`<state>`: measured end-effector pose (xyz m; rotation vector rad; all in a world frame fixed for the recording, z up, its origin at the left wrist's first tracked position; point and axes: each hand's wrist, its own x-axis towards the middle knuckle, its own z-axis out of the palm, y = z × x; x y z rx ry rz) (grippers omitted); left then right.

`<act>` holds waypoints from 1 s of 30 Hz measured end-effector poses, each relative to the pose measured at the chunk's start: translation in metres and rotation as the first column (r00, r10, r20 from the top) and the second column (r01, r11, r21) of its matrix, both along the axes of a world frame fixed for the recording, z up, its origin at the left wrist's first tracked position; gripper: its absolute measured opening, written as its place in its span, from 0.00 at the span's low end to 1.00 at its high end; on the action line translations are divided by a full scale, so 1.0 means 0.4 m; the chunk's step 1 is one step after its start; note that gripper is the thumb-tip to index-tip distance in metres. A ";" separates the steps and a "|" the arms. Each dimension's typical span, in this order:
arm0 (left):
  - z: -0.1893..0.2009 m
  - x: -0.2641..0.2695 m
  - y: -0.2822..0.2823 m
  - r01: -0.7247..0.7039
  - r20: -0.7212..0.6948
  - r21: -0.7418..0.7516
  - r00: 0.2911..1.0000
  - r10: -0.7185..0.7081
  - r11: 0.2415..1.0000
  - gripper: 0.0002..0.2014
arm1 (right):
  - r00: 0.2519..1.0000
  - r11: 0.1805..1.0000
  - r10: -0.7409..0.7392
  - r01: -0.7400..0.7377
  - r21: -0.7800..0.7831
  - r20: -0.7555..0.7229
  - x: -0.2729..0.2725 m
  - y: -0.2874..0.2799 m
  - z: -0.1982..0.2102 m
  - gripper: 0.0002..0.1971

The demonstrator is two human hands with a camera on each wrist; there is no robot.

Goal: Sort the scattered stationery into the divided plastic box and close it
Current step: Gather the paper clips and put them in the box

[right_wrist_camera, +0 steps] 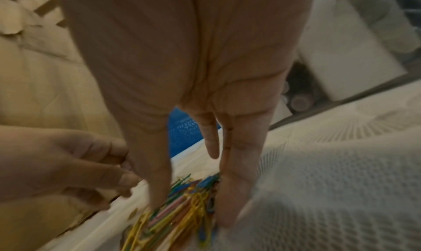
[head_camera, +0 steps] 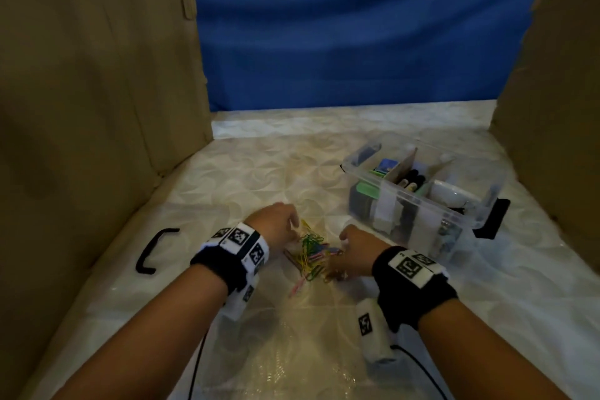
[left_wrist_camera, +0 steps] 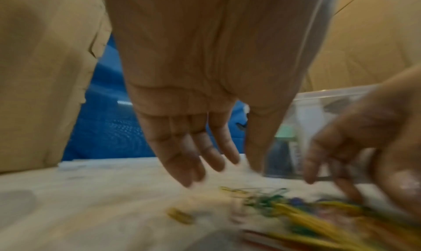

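At the far left a black curved handle-like piece point(head_camera: 152, 252) lies on the pale patterned tabletop point(head_camera: 259, 166), close to the brown cardboard wall point(head_camera: 97, 75) and well apart from everything else. Moving right, the left hand point(head_camera: 274, 224) hovers low over the left edge of the pile of coloured paper clips point(head_camera: 313, 253). In the left wrist view its fingers point(left_wrist_camera: 182, 155) hang straight and spread, pointing down at the surface just short of the clips, holding nothing; one yellow clip point(left_wrist_camera: 181, 218) lies loose a little to the near side of them. The pile itself sits between the two hands, a tangle of yellow, green, blue and pink wire. The right hand point(head_camera: 358, 250) comes at it from the right side. The right wrist view shows its thumb point(right_wrist_camera: 157, 173) and fingers point(right_wrist_camera: 237, 182) reaching down on either side of the clips, tips at or among them; blur keeps me from saying whether any clip is actually pinched, so whether it grasps is something I cannot tell. Further right and farther back stands the divided plastic box point(head_camera: 422, 201), clear-walled and open, just beside the right hand. Its compartments already hold a green item, dark cylinders and white pieces. A black flat piece point(head_camera: 493, 217) lies against the box's right end. A blue cloth point(head_camera: 357, 26) hangs at the back.
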<state>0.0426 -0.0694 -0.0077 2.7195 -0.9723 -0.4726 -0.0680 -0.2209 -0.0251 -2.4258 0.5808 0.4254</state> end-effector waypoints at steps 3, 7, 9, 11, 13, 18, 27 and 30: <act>-0.019 0.019 -0.004 0.123 0.006 0.129 0.992 -0.125 0.984 0.31 | 0.999 1.000 -0.016 0.015 -0.025 -0.043 0.009 0.017 -0.015 0.55; -0.062 -0.009 -0.019 0.277 0.039 0.286 0.953 -0.300 0.917 0.33 | 0.995 0.991 0.059 -0.068 -0.118 -0.082 0.033 0.080 -0.023 0.64; -0.053 -0.017 -0.011 0.279 0.006 0.243 0.957 -0.289 0.929 0.31 | 0.994 0.983 0.090 -0.100 -0.157 -0.069 0.039 0.102 -0.022 0.61; -0.040 -0.026 0.007 0.265 -0.020 0.185 0.964 -0.266 0.946 0.28 | 0.994 0.982 0.100 -0.106 -0.153 -0.047 0.043 0.106 -0.021 0.54; -0.036 -0.039 0.025 0.256 0.003 0.143 0.966 -0.259 0.956 0.22 | 0.995 0.989 0.092 -0.095 -0.110 -0.034 0.044 0.096 -0.017 0.43; -0.041 -0.064 0.035 0.197 0.110 0.048 0.973 -0.201 0.979 0.10 | 0.992 0.987 0.119 -0.113 -0.116 0.048 0.036 0.080 -0.015 0.15; -0.025 -0.077 0.018 0.173 0.111 0.156 0.975 -0.192 0.972 0.10 | 0.970 0.992 0.047 -0.018 -0.124 0.237 0.008 0.043 -0.019 0.09; -0.028 -0.074 0.032 0.162 0.125 0.121 0.976 -0.177 0.979 0.10 | 0.959 0.996 0.005 0.021 -0.090 0.284 -0.005 0.030 -0.021 0.09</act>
